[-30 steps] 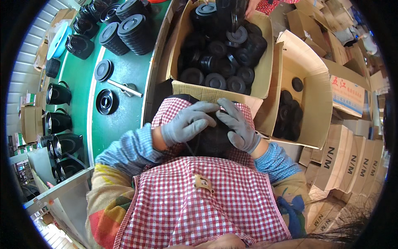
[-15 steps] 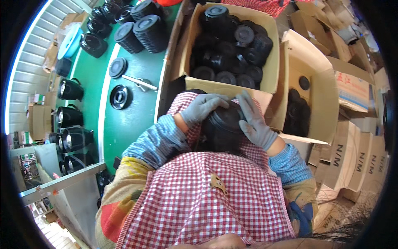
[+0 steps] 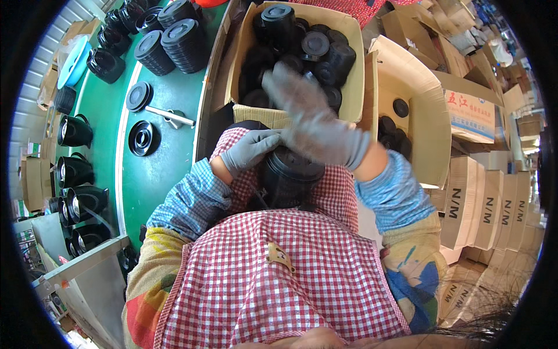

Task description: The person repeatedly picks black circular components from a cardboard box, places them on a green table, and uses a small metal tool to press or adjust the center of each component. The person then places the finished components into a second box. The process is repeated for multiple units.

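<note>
In my lap stands a black round container (image 3: 292,168) with a disc-like top, partly covered by my hands. My gloved left hand (image 3: 250,152) is closed against its left far rim, fingers together. Over the top of it sweeps my gloved right hand (image 3: 314,119), smeared by motion, with its fingers pointing at the cardboard box of black parts (image 3: 293,120). Whether it holds anything is hidden by the blur. Inside that box lie several round black lids (image 3: 314,44) and stacked pieces.
To the left runs a green worktable (image 3: 165,192) with stacks of black lids (image 3: 185,46), a single lid (image 3: 139,96), a black ring (image 3: 143,138) and a rod-like tool (image 3: 170,116). Black jugs (image 3: 75,130) line its far side. At right is another cardboard box (image 3: 427,116).
My right hand has left the container's right side and swung left and up over its top. My left hand stays at the rim. The whole view has shifted a little.
</note>
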Available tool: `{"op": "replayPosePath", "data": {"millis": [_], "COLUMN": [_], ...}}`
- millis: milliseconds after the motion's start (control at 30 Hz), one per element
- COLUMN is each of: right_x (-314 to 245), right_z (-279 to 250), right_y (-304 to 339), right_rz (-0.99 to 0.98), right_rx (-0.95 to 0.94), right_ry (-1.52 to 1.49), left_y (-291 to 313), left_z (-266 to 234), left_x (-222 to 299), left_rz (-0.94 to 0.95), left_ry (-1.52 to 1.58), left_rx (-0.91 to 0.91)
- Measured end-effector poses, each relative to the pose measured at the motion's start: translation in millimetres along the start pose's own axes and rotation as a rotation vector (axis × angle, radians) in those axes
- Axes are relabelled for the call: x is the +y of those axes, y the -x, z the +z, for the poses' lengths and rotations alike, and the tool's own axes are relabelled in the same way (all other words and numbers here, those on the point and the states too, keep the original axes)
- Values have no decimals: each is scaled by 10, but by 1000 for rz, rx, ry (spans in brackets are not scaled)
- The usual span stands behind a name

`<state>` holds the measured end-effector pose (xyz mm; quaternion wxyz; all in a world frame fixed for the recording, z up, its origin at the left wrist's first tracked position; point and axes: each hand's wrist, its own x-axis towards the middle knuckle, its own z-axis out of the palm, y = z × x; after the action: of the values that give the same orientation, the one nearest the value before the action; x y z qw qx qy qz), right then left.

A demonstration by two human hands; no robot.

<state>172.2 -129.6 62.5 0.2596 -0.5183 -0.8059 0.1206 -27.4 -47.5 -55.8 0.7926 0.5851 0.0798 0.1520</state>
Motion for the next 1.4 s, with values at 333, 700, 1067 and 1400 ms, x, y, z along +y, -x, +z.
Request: {"op": "replayPosePath", "data": {"millis": [333,700,1067,1400], "right_x": [85,213,-273,333], "right_z": [169,104,484,350], "right_y": [-309,-268,456,613], "right_rz": [-46,-122,-74,-5], "right_rx": [-36,187,-104,-333], "right_ry": [-115,-80,29,-415], "left_y": [26,-45,-738,-832], "left_z": [-101,-120,-35,-176], "left_x": [-17,60,324,-150], "left_rz": [-142,25,-536,-153], "left_ry": [-140,-96,-699,-1010], "left_rx": [50,10,29,-363]}}
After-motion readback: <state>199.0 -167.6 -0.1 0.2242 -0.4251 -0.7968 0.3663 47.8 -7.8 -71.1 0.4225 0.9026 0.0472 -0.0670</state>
